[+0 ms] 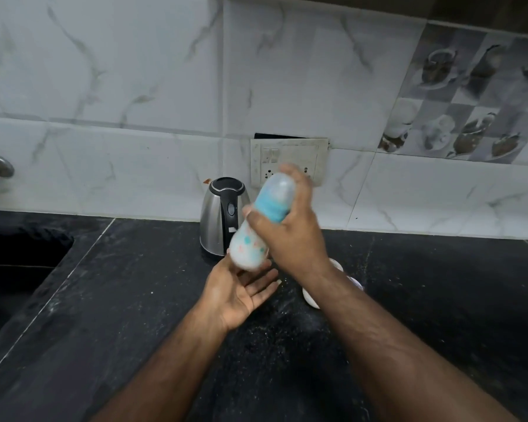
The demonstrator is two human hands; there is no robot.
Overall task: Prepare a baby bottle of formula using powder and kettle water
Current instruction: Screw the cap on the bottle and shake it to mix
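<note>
The kettle (223, 217) stands on the counter (439, 300) against the wall, right of the sink (16, 269).

Our right hand (290, 236) is up in the air, its fingers (299, 181) wrapped tight around the baby bottle (261, 222), which looks blurry. Our left hand (241, 290) is flat and open, palm up, just under the bottle's bottom. Both arms are bare.

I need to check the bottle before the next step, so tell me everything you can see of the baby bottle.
The baby bottle is motion-blurred, tilted with its top up and away. It looks like pale translucent plastic with small teal and pink prints, a blue collar and a clear cap on. The right hand grips it round the collar; the open left hand is under its base. It is held above the black counter, before the kettle.
</note>
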